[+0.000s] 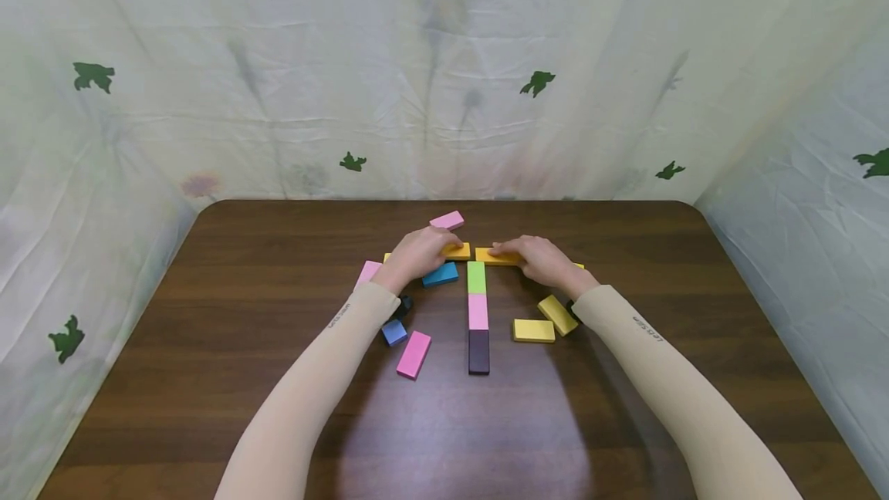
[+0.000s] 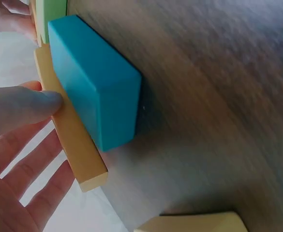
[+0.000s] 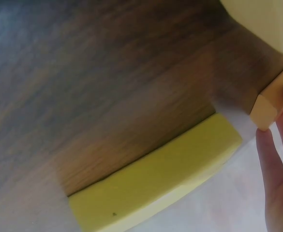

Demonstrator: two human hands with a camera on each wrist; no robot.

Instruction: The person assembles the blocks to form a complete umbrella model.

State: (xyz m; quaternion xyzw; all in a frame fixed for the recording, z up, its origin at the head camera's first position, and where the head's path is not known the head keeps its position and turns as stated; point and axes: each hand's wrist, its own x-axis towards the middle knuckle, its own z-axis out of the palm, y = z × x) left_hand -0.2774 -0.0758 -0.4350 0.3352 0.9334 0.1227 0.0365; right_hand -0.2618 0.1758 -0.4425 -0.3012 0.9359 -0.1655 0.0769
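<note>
My left hand (image 1: pixel 419 255) pinches an orange block (image 2: pixel 73 125), thumb on its near side and fingers behind it. To the right, my right hand (image 1: pixel 544 259) holds a second orange block (image 1: pixel 495 256) between thumb and fingers. The two orange blocks lie nearly end to end with a thin gap between them. Just below that gap, a column runs toward me: a green block (image 1: pixel 476 278), a light pink block (image 1: pixel 478 311) and a dark purple block (image 1: pixel 478 351). Beside the left hand's block lies a blue block (image 1: pixel 440 275).
Two yellow blocks (image 1: pixel 533 331) lie near the right wrist; another yellow block (image 3: pixel 156 174) is partly hidden beyond it. Around the left arm are a bright pink block (image 1: pixel 414 355), a small blue block (image 1: pixel 394 332) and a light pink piece (image 1: pixel 368 272). Another pink block (image 1: pixel 447 220) lies behind.
</note>
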